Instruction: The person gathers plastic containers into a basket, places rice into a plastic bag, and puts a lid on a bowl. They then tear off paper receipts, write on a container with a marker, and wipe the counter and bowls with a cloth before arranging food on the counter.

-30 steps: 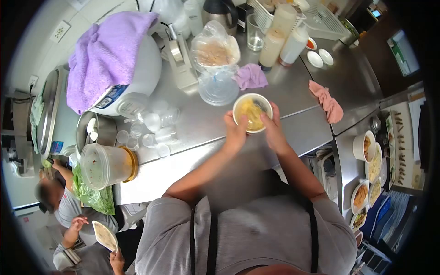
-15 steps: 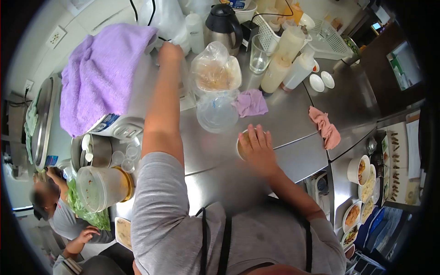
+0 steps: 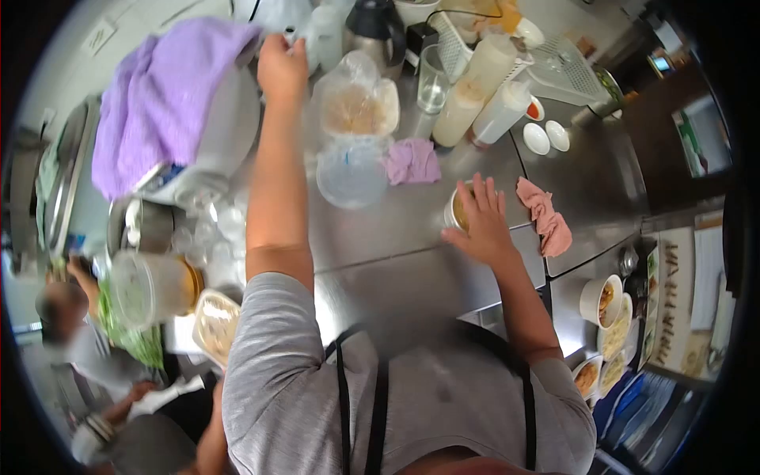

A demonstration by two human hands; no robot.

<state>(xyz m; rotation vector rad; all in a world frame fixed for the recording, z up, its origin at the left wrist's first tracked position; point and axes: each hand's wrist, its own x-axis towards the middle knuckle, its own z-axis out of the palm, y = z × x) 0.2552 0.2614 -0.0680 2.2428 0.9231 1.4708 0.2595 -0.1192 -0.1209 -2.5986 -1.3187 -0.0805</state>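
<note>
My left hand (image 3: 283, 67) is stretched to the back of the counter beside the purple towel (image 3: 170, 103). Its fingers are curled together near clear plastic and a white bottle (image 3: 325, 38); what they hold, if anything, I cannot make out. My right hand (image 3: 484, 223) lies with fingers spread over a small round bowl (image 3: 451, 212) with a white rim. The hand covers much of this bowl, so its contents are mostly hidden. Left of it stand a clear round plastic lid or tub (image 3: 348, 180) and a plastic bag (image 3: 356, 107) in a white container.
A small purple cloth (image 3: 412, 161) and a pink cloth (image 3: 545, 218) lie on the steel counter. Squeeze bottles (image 3: 459, 115), a glass (image 3: 432, 87) and a thermos jug (image 3: 372, 36) stand behind. Filled bowls (image 3: 603, 302) are at right. Another person (image 3: 103, 348) is at far left.
My right hand has moved right and slightly back together with the bowl, towards the pink cloth. My left hand stays at the back, its fingers now curled upward. The view has shifted a little.
</note>
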